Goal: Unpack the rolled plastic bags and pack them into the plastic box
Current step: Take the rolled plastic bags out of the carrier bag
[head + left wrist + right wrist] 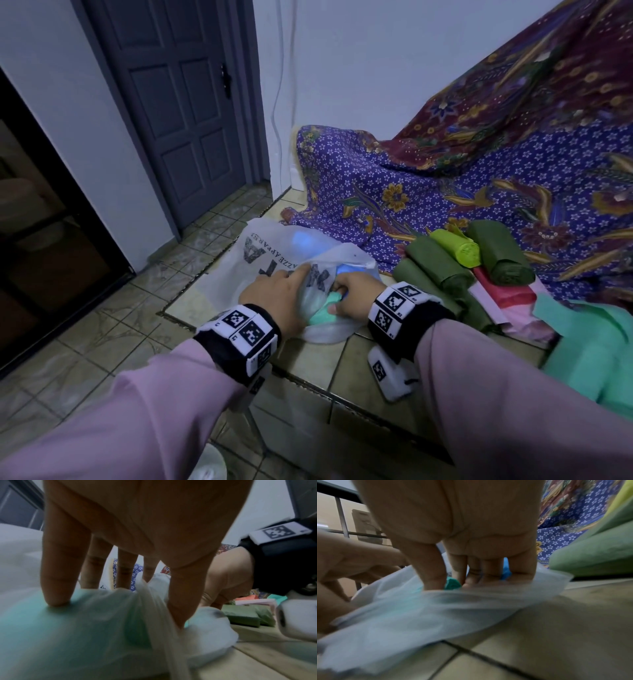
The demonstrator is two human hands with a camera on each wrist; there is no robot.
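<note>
A white translucent carrier bag [270, 255] with dark lettering lies on the tiled ledge [318, 363]. Inside it show a teal roll [323, 310] and a blue roll [346, 270]. My left hand [284, 291] pinches the bag's rim, and a fold of plastic [145, 592] rises between thumb and fingers. My right hand [352, 291] reaches into the opening, thumb and fingers gripping the teal roll [453, 584]. Right of the bag lie dark green rolls [435, 265], a lime roll [457, 246] and flat pink and red bags [503, 294]. No plastic box is in view.
A loose teal sheet [589, 346] lies at the right edge. Patterned purple cloth [428, 192] drapes behind the rolls. The ledge drops to the tiled floor [85, 342] at left, where a grey door [185, 113] stands shut.
</note>
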